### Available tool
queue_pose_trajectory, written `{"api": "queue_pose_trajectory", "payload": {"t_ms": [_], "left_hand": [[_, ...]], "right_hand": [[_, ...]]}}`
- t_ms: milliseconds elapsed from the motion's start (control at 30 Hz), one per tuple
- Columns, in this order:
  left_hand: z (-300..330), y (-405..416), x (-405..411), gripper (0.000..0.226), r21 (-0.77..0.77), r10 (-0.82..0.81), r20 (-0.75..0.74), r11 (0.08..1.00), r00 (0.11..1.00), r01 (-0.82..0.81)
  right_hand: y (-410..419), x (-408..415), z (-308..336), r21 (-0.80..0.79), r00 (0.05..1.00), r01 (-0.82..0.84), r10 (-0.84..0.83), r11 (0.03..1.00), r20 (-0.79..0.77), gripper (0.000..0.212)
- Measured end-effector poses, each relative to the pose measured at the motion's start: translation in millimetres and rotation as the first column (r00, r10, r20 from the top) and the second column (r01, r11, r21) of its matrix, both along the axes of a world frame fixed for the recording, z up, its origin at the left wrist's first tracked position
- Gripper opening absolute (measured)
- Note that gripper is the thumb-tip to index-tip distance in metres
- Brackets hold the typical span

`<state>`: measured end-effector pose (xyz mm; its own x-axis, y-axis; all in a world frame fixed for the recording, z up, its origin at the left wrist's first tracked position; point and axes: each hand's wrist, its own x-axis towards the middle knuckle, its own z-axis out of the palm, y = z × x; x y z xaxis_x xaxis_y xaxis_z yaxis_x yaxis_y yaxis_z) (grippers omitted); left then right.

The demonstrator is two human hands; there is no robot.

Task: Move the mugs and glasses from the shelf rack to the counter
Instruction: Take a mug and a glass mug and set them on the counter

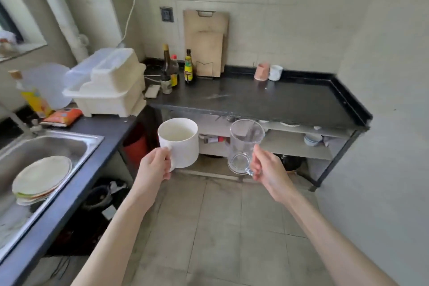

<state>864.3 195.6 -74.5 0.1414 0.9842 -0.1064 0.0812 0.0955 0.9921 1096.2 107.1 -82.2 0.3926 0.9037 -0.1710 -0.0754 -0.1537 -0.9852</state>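
Note:
My left hand [156, 166] grips the handle of a white mug [180, 144], held upright in the air in front of the black counter [267, 100]. My right hand [267, 168] pinches the handle of a clear glass mug [245, 146], also upright and level with the counter's front edge. A pink cup [261, 71] and a small white cup [275, 72] stand side by side at the back of the counter. Under the counter, a shelf rack [294, 146] holds bowls [313, 139] and small items.
Sauce bottles [173, 72] and a wooden cutting board [205, 44] stand at the counter's back left. A cream dish rack [111, 86] sits at the corner. On the left, a steel sink [46, 153] holds stacked plates [41, 176]. Tiled floor lies below my arms.

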Motion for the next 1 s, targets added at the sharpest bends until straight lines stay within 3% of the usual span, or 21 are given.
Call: {"api": "queue_pose_trajectory", "payload": {"t_ms": [167, 500, 1000], "left_hand": [[-6.7, 69.5, 107.2, 0.029, 0.022, -0.135, -0.006, 0.991, 0.991, 0.135], [-13.9, 235.5, 307.0, 0.032, 0.056, -0.331, -0.065, 0.941, 0.941, 0.335], [-54.1, 382.7, 535.7, 0.037, -0.132, -0.478, -0.148, 0.877, 0.866, 0.461]], "right_hand": [[38.4, 86.1, -10.3, 0.013, 0.994, 0.097, -0.097, 0.995, -0.042, 0.037], [178.3, 265.5, 5.9, -0.040, 0.973, 0.222, -0.219, 0.974, 0.074, 0.036], [333.8, 486.5, -29.6, -0.167, 0.929, 0.353, -0.367, 0.920, -0.058, 0.030]]}}
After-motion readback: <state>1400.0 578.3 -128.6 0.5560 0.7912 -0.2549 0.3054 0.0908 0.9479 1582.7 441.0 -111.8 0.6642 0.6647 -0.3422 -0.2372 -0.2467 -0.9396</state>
